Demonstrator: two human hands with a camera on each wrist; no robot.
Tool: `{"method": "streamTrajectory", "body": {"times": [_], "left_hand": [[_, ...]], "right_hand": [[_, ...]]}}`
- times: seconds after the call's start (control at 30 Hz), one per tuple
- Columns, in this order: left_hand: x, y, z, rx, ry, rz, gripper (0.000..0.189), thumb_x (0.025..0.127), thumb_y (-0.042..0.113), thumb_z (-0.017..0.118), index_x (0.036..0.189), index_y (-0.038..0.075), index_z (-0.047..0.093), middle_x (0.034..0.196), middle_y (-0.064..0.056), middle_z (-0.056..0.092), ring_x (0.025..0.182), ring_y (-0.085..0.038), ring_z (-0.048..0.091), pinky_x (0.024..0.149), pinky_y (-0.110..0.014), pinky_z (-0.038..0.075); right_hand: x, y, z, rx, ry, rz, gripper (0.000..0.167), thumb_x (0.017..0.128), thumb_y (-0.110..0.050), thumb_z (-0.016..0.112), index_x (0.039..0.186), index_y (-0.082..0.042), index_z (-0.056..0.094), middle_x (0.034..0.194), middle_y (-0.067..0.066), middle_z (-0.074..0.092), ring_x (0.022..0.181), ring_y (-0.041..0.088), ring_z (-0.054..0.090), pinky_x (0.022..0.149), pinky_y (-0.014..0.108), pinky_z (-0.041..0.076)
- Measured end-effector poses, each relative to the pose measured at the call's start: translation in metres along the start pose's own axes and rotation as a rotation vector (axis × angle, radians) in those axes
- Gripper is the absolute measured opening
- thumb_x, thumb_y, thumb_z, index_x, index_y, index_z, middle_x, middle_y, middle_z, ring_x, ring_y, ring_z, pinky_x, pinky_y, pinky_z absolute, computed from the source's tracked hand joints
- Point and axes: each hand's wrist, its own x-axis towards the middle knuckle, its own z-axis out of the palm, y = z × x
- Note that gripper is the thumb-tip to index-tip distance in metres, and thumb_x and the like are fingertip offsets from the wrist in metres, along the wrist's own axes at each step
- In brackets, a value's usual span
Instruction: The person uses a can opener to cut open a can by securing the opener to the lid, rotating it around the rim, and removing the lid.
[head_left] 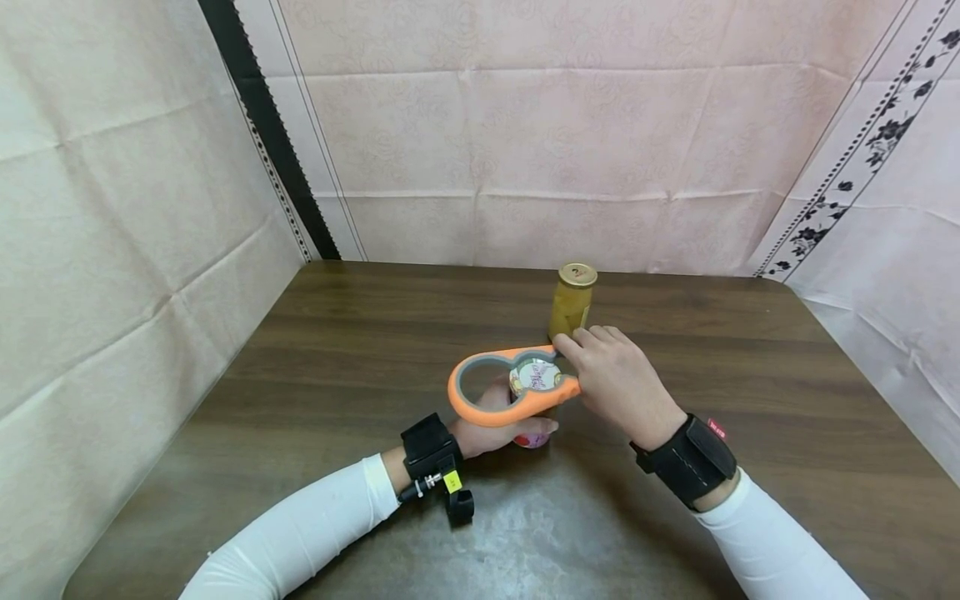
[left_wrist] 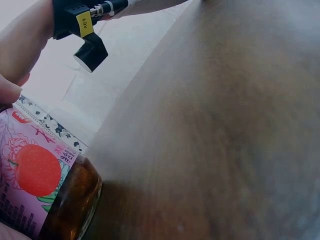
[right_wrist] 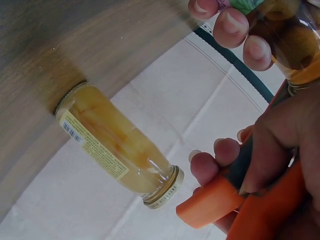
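My left hand [head_left: 487, 432] grips a glass jar of dark contents with a pink label [left_wrist: 37, 170] that shows a red fruit. The jar stands upright on the table. Its pale printed lid [head_left: 536, 374] shows inside the smaller loop of an orange and grey jar opener [head_left: 455, 392]; whether the loop touches the lid I cannot tell. My right hand [head_left: 621, 383] holds the opener's handles, with fingers curled round the orange handle [right_wrist: 210, 202] in the right wrist view. Several left fingertips [right_wrist: 257, 52] lie against the jar's glass there.
A taller jar of yellow fruit [head_left: 570, 310] with a gold-rimmed lid stands just behind my right hand. Both jars are on a dark wooden table [head_left: 360, 358]. Pale cloth [head_left: 525, 150] hangs behind the table and at its sides.
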Motion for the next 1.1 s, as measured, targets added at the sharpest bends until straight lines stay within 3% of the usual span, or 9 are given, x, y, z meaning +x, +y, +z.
{"method": "streamTrajectory", "body": {"times": [0.27, 0.4, 0.57, 0.73, 0.87, 1.03, 1.1], "left_hand": [[0.000, 0.000, -0.006, 0.167, 0.052, -0.014, 0.083, 0.084, 0.004, 0.075, 0.154, 0.025, 0.035, 0.105, 0.006, 0.064, 0.086, -0.012, 0.057, 0.078, -0.023, 0.050], [-0.002, 0.008, -0.007, 0.288, 0.067, -0.011, 0.078, 0.082, 0.021, 0.078, 0.151, 0.021, 0.041, 0.134, 0.010, 0.062, 0.117, -0.003, 0.054, 0.100, -0.019, 0.046], [-0.005, 0.014, -0.006, 0.228, 0.047, -0.002, 0.080, 0.085, 0.030, 0.076, 0.154, 0.016, 0.038, 0.143, 0.003, 0.058, 0.126, -0.003, 0.050, 0.106, -0.021, 0.045], [-0.001, -0.002, -0.012, 0.203, 0.039, 0.006, 0.075, 0.085, 0.033, 0.076, 0.151, 0.021, 0.041, 0.142, 0.003, 0.059, 0.126, -0.005, 0.051, 0.105, -0.021, 0.045], [0.000, -0.004, -0.012, 0.133, 0.028, -0.007, 0.078, 0.086, 0.034, 0.077, 0.151, 0.014, 0.041, 0.143, 0.000, 0.058, 0.126, -0.006, 0.051, 0.106, -0.022, 0.045], [0.001, -0.003, -0.010, 0.069, 0.019, -0.027, 0.078, 0.086, 0.036, 0.078, 0.150, 0.010, 0.041, 0.139, 0.006, 0.058, 0.124, -0.004, 0.052, 0.105, -0.021, 0.045], [0.000, -0.001, -0.010, -0.106, -0.009, -0.059, 0.071, 0.091, 0.028, 0.071, 0.151, 0.010, 0.038, 0.138, 0.008, 0.058, 0.123, -0.004, 0.053, 0.107, -0.023, 0.045]], "right_hand": [[0.003, 0.002, 0.002, 0.035, 0.021, -0.011, 0.041, 0.072, 0.010, 0.079, 0.105, -0.007, 0.063, 0.089, 0.009, 0.067, 0.088, 0.028, 0.064, 0.090, 0.043, 0.056], [0.004, 0.003, 0.002, 0.059, 0.030, -0.023, 0.042, 0.072, 0.007, 0.083, 0.106, -0.009, 0.063, 0.091, 0.008, 0.067, 0.092, 0.028, 0.066, 0.095, 0.044, 0.055], [0.005, 0.005, 0.004, 0.058, 0.052, -0.044, 0.042, 0.072, 0.004, 0.085, 0.106, -0.009, 0.063, 0.092, 0.008, 0.067, 0.092, 0.026, 0.066, 0.096, 0.044, 0.055], [0.005, 0.007, 0.007, 0.048, 0.074, -0.068, 0.040, 0.074, 0.011, 0.078, 0.106, -0.008, 0.063, 0.091, 0.007, 0.065, 0.091, 0.025, 0.064, 0.096, 0.042, 0.054], [0.006, 0.008, 0.008, 0.046, 0.073, -0.081, 0.045, 0.072, 0.012, 0.079, 0.109, -0.008, 0.064, 0.094, 0.007, 0.066, 0.093, 0.025, 0.064, 0.100, 0.042, 0.053], [0.005, 0.008, 0.007, 0.041, 0.065, -0.095, 0.051, 0.070, 0.010, 0.082, 0.114, -0.008, 0.064, 0.099, 0.008, 0.067, 0.099, 0.026, 0.064, 0.105, 0.042, 0.051], [0.005, 0.009, 0.008, 0.040, 0.065, -0.099, 0.054, 0.068, 0.010, 0.084, 0.115, -0.008, 0.064, 0.101, 0.008, 0.068, 0.100, 0.026, 0.064, 0.105, 0.042, 0.051]]}}
